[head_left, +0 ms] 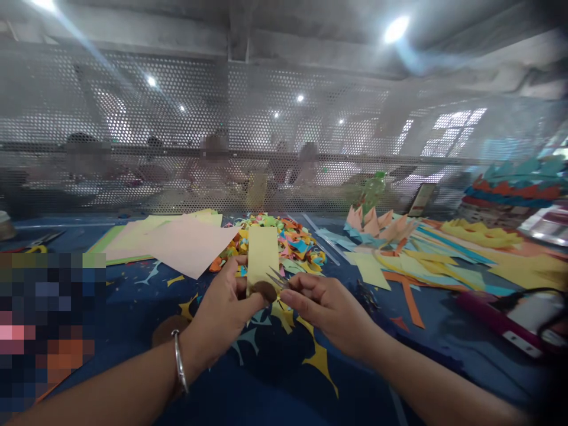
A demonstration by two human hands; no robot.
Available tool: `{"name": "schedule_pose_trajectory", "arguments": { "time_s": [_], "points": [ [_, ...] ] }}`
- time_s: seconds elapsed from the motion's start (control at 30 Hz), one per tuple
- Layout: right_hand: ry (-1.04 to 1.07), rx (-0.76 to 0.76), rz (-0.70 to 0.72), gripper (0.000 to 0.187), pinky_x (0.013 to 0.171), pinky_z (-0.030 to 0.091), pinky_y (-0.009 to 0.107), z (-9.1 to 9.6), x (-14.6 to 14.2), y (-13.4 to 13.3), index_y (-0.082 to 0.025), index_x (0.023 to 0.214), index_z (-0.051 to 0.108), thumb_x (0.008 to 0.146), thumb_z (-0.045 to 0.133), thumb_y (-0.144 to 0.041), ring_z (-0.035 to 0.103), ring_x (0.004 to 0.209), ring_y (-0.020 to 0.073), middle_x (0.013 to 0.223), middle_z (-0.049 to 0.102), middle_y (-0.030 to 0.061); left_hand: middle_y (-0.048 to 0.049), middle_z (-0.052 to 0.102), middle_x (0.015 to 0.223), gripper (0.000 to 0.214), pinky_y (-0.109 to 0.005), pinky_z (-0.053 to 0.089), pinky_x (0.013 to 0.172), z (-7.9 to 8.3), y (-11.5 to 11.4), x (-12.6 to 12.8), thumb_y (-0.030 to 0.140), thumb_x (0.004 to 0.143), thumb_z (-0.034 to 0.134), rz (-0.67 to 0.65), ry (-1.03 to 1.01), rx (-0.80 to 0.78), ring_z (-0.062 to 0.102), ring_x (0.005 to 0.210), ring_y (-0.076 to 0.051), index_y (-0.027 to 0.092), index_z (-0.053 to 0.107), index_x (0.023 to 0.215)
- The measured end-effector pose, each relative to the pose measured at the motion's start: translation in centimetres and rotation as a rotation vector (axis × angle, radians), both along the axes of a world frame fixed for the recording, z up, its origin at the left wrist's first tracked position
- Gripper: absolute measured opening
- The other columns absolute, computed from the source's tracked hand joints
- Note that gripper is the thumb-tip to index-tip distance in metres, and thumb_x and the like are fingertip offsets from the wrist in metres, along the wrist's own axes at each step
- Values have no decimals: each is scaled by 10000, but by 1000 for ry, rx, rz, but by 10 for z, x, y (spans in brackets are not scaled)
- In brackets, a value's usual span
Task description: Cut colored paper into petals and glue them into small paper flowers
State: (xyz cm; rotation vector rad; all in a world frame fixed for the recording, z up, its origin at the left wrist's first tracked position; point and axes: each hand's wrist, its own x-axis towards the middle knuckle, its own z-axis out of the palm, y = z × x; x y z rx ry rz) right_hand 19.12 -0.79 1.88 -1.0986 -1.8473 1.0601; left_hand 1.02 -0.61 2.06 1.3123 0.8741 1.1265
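Note:
My left hand is closed on an upright strip of pale yellow paper. Under its thumb, a small brown disc lies against the paper's lower end. My right hand grips a pair of scissors, whose thin pointed blades reach left to the paper's lower right edge. Its fingers hide the scissors' handles. Below the hands, yellow and grey-blue paper offcuts lie on the dark blue table. Another brown round piece shows partly behind my left wrist.
Behind the strip rises a heap of colourful paper scraps. Paper sheets lie at left, near yellow-handled scissors. Folded paper crowns, paper strips and a purple power bank-like object are at right. A perforated metal screen borders the table's back.

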Motion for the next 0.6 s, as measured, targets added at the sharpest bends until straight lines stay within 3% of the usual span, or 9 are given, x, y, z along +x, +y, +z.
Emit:
{"name": "schedule_pose_trajectory", "arguments": {
  "time_s": [0.1,0.2,0.37,0.5,0.6],
  "points": [
    [22,69,2,264,491,302,230,-1,-3,1,-197,716,484,853,560,-409,330,527,95,594,378,-54,-33,670,781,548,-262,411,651,3,-3,2,131,706,633,-77,21,6,599,696,-161,183,412,1205],
    [67,44,42,180,540,351,240,-3,-5,0,-191,787,515,830,578,-355,407,579,109,664,465,-28,-32,667,812,543,-274,414,675,2,-4,3,130,714,623,-136,2,15,588,707,-157,190,402,1205],
    [99,46,11,105,517,340,243,-3,-8,-4,-193,769,514,799,575,-272,380,547,104,624,440,-40,-16,656,763,562,-272,409,683,2,-9,4,142,684,674,-58,-18,-87,578,697,-152,178,431,1190],
    [125,66,-21,131,538,345,248,-2,-8,-5,-185,758,517,808,577,-290,376,569,105,645,443,-32,-57,670,909,368,-257,406,820,6,-18,8,216,678,734,-79,-188,-227,579,872,-165,143,574,1000],
    [160,58,-14,171,558,348,249,-3,-8,-3,-181,756,525,810,600,-325,384,596,107,673,453,-23,-42,661,849,233,-227,403,793,9,-18,9,253,684,749,-54,-183,-229,560,846,-148,137,633,849]
  ]
}}
